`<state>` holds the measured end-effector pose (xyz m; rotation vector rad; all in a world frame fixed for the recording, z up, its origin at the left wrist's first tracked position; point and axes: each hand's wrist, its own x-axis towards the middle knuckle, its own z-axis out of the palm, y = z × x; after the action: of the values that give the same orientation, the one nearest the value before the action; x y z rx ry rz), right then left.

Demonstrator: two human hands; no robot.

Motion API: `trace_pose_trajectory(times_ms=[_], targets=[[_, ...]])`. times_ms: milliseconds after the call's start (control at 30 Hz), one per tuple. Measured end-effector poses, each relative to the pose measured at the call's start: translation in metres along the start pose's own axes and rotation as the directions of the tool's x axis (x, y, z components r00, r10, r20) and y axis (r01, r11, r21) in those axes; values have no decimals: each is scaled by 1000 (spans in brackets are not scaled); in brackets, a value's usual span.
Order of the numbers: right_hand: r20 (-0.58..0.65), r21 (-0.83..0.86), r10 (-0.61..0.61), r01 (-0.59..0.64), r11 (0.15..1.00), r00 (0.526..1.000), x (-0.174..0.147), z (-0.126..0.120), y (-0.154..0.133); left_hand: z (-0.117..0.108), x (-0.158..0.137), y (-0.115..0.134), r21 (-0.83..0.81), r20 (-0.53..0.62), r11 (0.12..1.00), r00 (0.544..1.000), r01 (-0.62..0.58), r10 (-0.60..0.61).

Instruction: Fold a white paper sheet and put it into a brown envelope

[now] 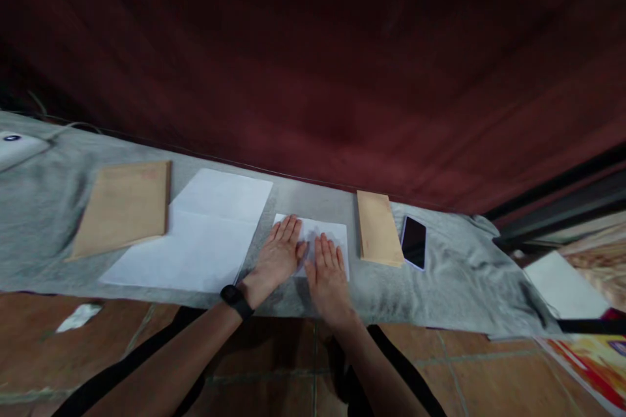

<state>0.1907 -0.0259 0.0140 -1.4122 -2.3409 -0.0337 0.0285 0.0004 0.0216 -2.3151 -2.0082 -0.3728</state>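
A small white sheet of paper, which looks folded, lies on the grey cloth under both hands. My left hand rests flat over its left side, fingers stretched out, with a black watch on the wrist. Flat on the paper's middle and right part is my right hand, its fingers extended. To the left spread larger white sheets with a crease across them. A stack of brown envelopes partly covers their left edge. On the right lies a narrower brown envelope stack.
A phone lies right of the narrow envelopes. The grey cloth covers a long narrow surface against a dark red panel. A white device with a cable sits at far left. Below is a tiled floor with a white scrap.
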Motion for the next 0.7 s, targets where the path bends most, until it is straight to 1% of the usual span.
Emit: trace_pose_trajectory(times_ms=[67, 167, 400, 700], targets=[[33, 25, -47, 46, 999, 998, -5, 1, -10, 0, 0, -1, 14, 5, 1000, 1000, -13, 13], [41, 25, -27, 26, 999, 999, -10, 2, -14, 2, 0, -1, 20, -7, 1000, 1000, -14, 14], [25, -26, 65, -64, 998, 998, -12, -2, 7, 6, 0, -4, -1, -48, 1000, 999, -11, 11], [4, -89, 73, -72, 993, 997, -21, -4, 24, 9, -8, -13, -35, -90, 999, 996, 19, -22]])
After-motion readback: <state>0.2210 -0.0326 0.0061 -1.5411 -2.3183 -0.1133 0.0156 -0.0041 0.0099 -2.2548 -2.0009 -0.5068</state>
